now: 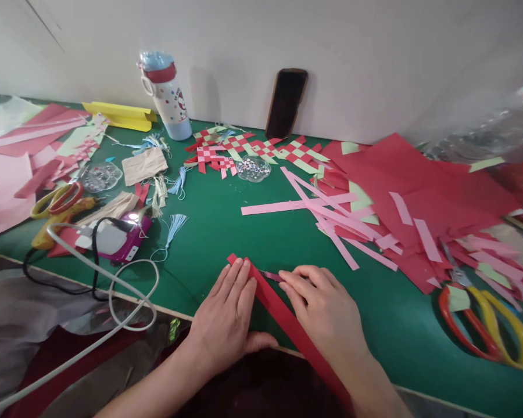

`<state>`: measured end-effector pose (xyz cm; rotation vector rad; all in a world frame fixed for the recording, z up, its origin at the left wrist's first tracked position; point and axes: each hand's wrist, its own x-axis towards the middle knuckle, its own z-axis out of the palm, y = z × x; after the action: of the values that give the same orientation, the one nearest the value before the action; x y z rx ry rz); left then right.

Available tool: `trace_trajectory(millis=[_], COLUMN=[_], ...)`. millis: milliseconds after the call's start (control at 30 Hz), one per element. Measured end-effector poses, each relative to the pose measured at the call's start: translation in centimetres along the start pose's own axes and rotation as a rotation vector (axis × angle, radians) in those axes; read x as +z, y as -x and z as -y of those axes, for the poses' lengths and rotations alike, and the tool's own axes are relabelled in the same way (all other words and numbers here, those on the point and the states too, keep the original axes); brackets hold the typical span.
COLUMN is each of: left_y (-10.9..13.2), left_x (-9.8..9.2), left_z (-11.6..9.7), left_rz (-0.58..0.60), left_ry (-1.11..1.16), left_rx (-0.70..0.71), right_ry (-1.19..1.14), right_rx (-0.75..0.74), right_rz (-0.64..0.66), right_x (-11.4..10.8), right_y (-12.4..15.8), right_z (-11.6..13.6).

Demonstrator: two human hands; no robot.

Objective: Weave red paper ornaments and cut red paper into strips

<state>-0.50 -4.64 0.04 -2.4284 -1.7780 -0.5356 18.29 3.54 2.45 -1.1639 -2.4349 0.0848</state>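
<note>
Red paper strip (287, 318) lying across green cutting mat (213, 255) toward the person, left hand (225, 307) open, pressing it flat; right hand (320, 307) curling, pinching small pink blade (272, 276) at the strip's edge. Clear flower-shaped dish (243, 173) holding sparkly beads (253, 167), second dish (83, 180) sitting further left.

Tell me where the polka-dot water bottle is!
In the head view, the polka-dot water bottle stands at the back by the wall, left of the black phone.
</note>
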Motion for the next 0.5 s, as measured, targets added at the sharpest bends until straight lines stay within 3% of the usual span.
trace_trajectory(millis=[500], left_y=[-0.11], left_x=[-0.14], left_z=[0.1], left_rz=[0.0], left_ry=[-0.004], left_rx=[0.006], right_ry=[-0.013], right_rx=[0.003], right_rz=[0.012], right_x=[0.43], right_y=[-0.43], right_z=[0.4])
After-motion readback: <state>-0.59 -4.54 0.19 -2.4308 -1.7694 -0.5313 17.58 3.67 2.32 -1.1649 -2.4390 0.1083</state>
